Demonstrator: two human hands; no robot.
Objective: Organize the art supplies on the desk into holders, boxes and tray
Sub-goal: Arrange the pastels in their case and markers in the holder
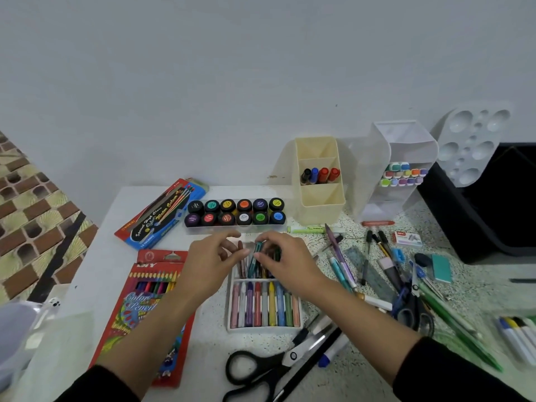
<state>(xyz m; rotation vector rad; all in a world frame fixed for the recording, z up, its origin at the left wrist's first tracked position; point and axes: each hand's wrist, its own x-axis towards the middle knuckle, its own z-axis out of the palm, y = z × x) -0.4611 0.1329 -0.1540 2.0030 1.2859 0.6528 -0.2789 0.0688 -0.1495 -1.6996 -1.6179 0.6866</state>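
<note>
- My right fingers (275, 236) pinch a teal wax crayon (251, 265); left fingers (229, 235) hover loosely curled, empty.
- Risk: jamming crooked in the crowded far row of the white plastic tray (262, 328).

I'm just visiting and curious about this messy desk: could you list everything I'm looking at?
Paint pots: twelve, black with coloured tops, clear tray, back centre.
Crayon tray: one, white, centre, two compartments of crayons.
Pencil box: one, red, left.
Watercolour box: one, blue and red, back left.
Cream holder: one, back, holding four markers.
White holder: one, right of cream holder, coloured markers.
Palette: one, white, far right back.
Black bin: one, far right.
Black scissors: one pair, front.
Loose pens: many, mixed colours, right side.
Left hand: fingers curled over crayon tray, grip unclear.
Right hand: fingers pinch teal crayon over tray.
</note>
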